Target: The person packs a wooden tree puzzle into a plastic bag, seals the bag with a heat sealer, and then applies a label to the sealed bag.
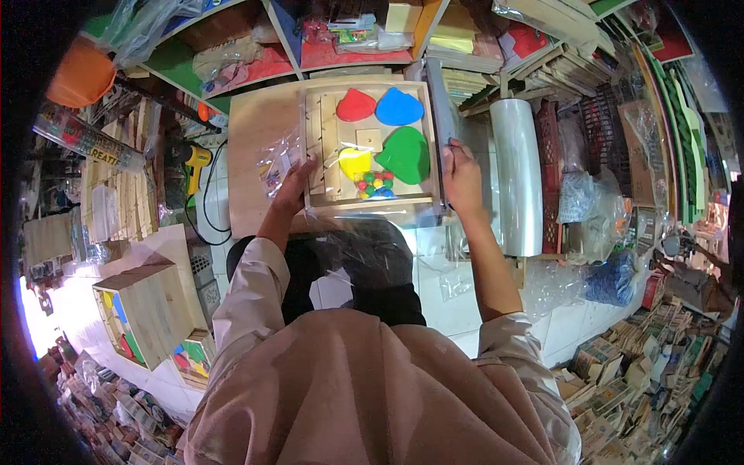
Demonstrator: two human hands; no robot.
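A shallow wooden box (pixel 375 208) lies on the table in front of me, covered in clear plastic film. Inside it are a red piece (pixel 356 105), a blue piece (pixel 399 107), a green piece (pixel 406 156), a yellow piece (pixel 355 163) and a bunch of small coloured beads (pixel 375 186). My left hand (pixel 294 186) grips the box's left edge through the film, fingers bent. Along the box's right side runs a long grey bar (pixel 436 101). My right hand (pixel 463 177) is closed around that bar near its middle.
A wooden tabletop (pixel 260 116) carries a crumpled plastic bag (pixel 277 164) to the left. A yellow-black power tool (pixel 194 164) with a cable is farther left. A large roll of clear film (pixel 516 178) stands right. Shelves (pixel 356 58) rise behind; more wooden boxes (pixel 155 310) sit lower left.
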